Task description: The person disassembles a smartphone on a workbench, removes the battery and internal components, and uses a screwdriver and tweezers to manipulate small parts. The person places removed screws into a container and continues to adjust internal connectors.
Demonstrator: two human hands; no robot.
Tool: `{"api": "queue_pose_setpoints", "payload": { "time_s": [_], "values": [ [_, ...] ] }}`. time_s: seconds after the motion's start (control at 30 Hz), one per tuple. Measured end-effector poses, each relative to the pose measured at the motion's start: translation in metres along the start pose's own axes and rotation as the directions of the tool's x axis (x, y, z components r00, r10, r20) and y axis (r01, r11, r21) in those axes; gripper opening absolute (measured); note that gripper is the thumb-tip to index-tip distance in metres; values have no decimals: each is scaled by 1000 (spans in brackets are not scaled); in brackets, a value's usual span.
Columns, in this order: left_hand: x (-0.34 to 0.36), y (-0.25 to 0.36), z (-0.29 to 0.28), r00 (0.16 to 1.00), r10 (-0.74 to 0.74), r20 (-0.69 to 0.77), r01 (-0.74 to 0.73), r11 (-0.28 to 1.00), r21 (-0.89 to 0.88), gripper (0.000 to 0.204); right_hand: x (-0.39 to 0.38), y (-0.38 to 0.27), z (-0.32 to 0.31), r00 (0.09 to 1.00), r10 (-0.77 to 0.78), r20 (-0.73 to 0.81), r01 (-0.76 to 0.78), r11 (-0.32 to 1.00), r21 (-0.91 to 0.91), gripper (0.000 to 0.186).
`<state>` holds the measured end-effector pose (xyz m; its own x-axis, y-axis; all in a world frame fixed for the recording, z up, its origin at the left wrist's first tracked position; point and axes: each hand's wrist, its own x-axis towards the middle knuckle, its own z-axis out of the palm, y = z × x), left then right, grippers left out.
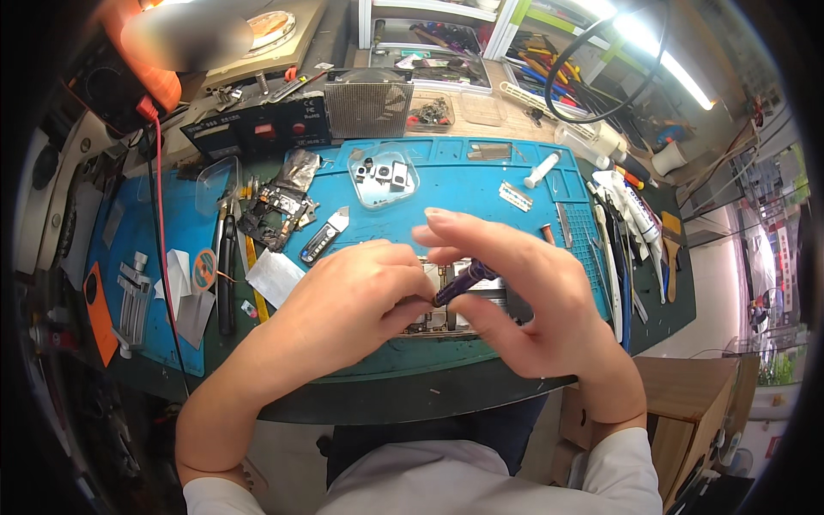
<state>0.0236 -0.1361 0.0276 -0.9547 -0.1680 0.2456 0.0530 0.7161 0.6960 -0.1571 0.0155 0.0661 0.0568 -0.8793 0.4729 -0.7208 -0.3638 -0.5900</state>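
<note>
Opened device [452,318], phone-like, lies on the blue mat [378,330] near the bench's front edge, under both hands, internals exposed. Looks thin and light, with a stiff frame but fragile boards and connectors; I'd hold it by the outer rim, off the bare parts.

Purple screwdriver [466,281] slants over it, lower end toward the left fingertips. Slim, rigid, probably light; best taken by the shaft between thumb and fingers, as a smooth barrel could roll or slip (and a slipped tip would scratch a board).

Right hand [536,287]: wide gap between thumb and forefinger, driver running beneath; can't tell how firmly it's gripped, other fingers are hidden. Left hand [369,283]: fingers curled, thumb drawn in narrow beside the driver's low end; can't tell if it pinches anything.

Outward: grey-and-black cutter-like tool [324,238] just past the left hand, heap of circuit scraps [276,212] beyond it. Clear tray [384,204] with small camera-like modules sits farther back. White syringe-like tube [542,170] back right, black box [232,130] with red switches back left.
</note>
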Motion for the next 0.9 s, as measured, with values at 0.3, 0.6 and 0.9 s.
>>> {"api": "queue_pose_setpoints", "payload": {
  "time_s": [0.3,0.6,0.9],
  "values": [
    [2,4,-15,996,-31,-79,31,999,-12,8,1,-3,-3,999,5,50,-10,996,92,66],
    [1,5,-18,997,-64,-39,61,996,-71,11,0,-2,5,998,-57,16,56,996,74,61],
    [1,1,-20,986,-80,-149,85,996,27,6,-6,-5,1,997,5,77,-2,999,-45,68]
  ]
}}
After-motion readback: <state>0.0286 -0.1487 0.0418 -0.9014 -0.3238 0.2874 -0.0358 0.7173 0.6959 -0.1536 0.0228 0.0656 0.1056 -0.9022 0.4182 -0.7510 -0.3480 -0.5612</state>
